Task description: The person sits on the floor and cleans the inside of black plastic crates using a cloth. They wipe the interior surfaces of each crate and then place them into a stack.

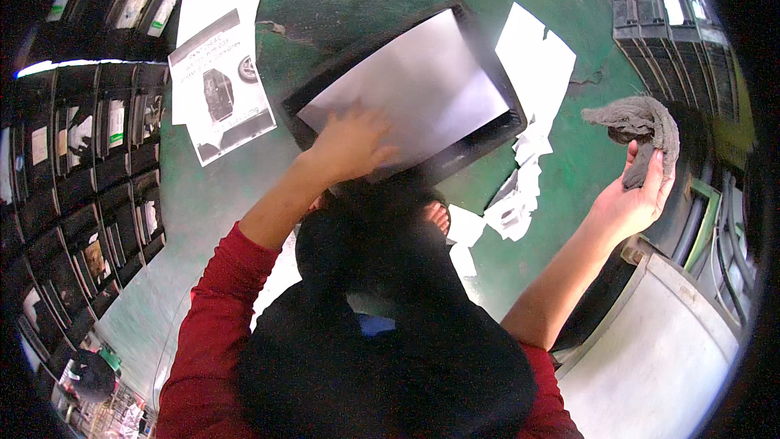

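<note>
A white sheet [435, 73] lies inside a shallow black rectangular frame or tray [510, 126] on the green floor in front of me. My left hand [353, 142] is over the sheet's near left part, fingers spread and a little blurred. Whether its palm presses on the sheet or hovers just above, I cannot tell. Off to the right, my right hand [630, 203] is raised, its fingers closed around a crumpled grey rag [658, 126]. The rag droops over the fingertips, away from the sheet.
Printed papers [219, 102] lie on the floor at the left, and white sheets [536, 61] with torn paper scraps [513, 207] at the right. Black compartment shelving [97, 171] lines the left side. Black bins [666, 41] stand at far right, a pale curved panel [650, 349] at near right.
</note>
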A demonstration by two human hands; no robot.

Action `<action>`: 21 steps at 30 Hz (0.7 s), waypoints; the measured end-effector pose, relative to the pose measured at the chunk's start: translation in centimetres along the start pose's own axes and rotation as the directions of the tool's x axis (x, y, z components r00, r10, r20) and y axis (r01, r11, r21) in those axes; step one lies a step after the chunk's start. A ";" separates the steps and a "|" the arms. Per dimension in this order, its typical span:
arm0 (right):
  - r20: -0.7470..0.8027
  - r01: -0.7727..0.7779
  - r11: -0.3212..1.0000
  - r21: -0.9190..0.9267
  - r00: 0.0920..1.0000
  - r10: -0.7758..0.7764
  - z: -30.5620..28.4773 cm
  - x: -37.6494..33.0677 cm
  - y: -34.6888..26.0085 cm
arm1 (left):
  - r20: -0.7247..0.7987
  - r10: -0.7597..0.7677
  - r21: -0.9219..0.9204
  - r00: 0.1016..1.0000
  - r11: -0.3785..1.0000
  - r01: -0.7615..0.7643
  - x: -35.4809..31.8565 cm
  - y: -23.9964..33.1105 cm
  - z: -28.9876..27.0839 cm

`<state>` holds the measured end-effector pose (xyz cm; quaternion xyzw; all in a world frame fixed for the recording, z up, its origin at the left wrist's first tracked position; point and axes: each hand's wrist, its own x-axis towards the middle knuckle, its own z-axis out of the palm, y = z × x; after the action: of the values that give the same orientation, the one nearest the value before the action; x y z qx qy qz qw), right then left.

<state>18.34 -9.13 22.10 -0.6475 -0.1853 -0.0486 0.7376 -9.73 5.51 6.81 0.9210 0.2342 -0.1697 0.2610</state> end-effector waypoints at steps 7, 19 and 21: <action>-0.015 0.011 0.996 -0.094 1.000 -0.013 -0.4 1.9 4.1 | 0.149 0.081 0.172 0.985 0.979 -0.107 2.2 -0.5 4.5; 0.646 0.304 0.603 -0.737 0.579 0.497 3.8 -1.1 16.5 | -0.611 -0.663 -0.654 0.431 0.731 0.197 -4.6 0.0 2.3; 0.622 0.425 0.458 -0.781 0.468 0.627 5.1 -2.1 15.7 | -0.046 -0.838 -0.966 0.543 0.175 0.188 -5.7 -0.8 3.3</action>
<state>20.25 -2.07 7.18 -0.8619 -0.4302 0.2562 0.0801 -15.51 2.34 6.31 0.4754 0.6710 0.1927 0.5353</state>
